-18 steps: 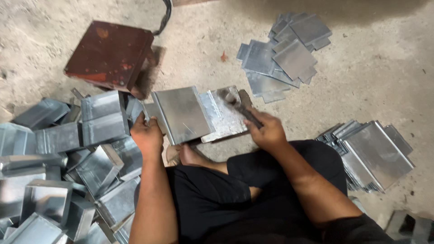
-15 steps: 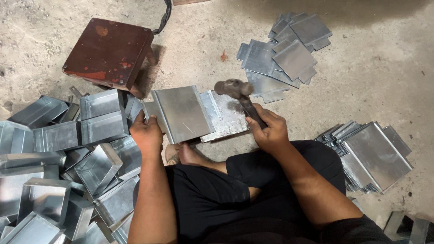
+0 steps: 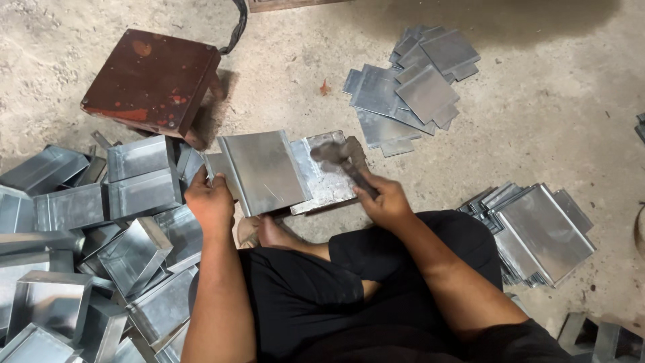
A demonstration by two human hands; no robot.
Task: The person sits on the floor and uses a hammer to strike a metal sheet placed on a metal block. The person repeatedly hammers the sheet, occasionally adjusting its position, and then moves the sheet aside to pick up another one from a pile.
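Note:
My left hand (image 3: 211, 202) grips the near left edge of a bent sheet-metal piece (image 3: 263, 169) that lies on a flat steel plate (image 3: 329, 176) on the floor in front of my crossed legs. My right hand (image 3: 384, 199) is closed around the handle of a hammer (image 3: 344, 158). The hammer's head is blurred and sits low over the plate, just right of the bent piece.
A heap of folded metal trays (image 3: 87, 249) fills the left side. A dark red stool (image 3: 153, 79) stands at the upper left. Flat cut sheets (image 3: 410, 87) lie scattered ahead, and a stack of folded sheets (image 3: 537, 232) sits at my right. The floor is bare concrete.
The hammer rose a little and then came back down onto the plate. My left hand kept its hold on the bent piece.

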